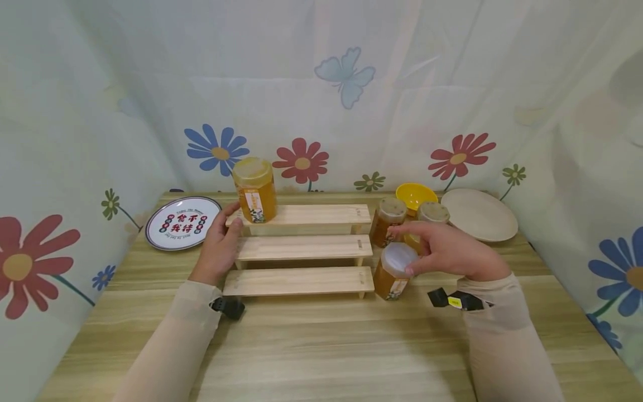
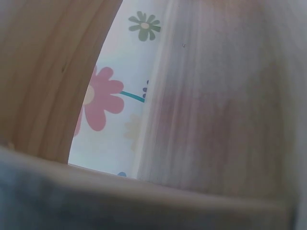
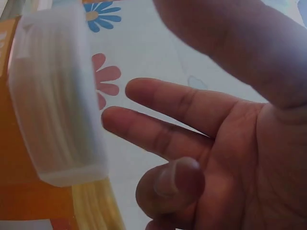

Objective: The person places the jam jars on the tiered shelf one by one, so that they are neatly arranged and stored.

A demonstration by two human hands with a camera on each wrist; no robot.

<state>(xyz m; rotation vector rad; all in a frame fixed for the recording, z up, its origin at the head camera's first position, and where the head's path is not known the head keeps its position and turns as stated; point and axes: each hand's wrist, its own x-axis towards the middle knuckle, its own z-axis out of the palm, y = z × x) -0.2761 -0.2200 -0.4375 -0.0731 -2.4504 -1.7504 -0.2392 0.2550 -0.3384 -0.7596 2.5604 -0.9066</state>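
A three-step wooden rack (image 1: 306, 245) stands on the table, and my left hand (image 1: 221, 248) grips the left end of its top step. On that end stands a honey jar (image 1: 265, 202) with a pale yellow lid, just beside the left fingers. Over at the rack's right side, my right hand (image 1: 452, 251) hovers by a white-lidded honey jar (image 1: 387, 283). Its fingers (image 3: 168, 103) are spread apart from the jar's lid (image 3: 53, 96) in the right wrist view. Wood planks fill the left wrist view, where the left fingers do not show.
Two more honey jars, one brown-looking (image 1: 380, 229) and one partly behind the right hand (image 1: 433, 212), stand close by. Behind them is a yellow bowl (image 1: 417, 195). A beige plate (image 1: 484, 218) lies at right, a white printed plate (image 1: 173, 237) at left. A flowered curtain (image 1: 251, 84) hangs behind.
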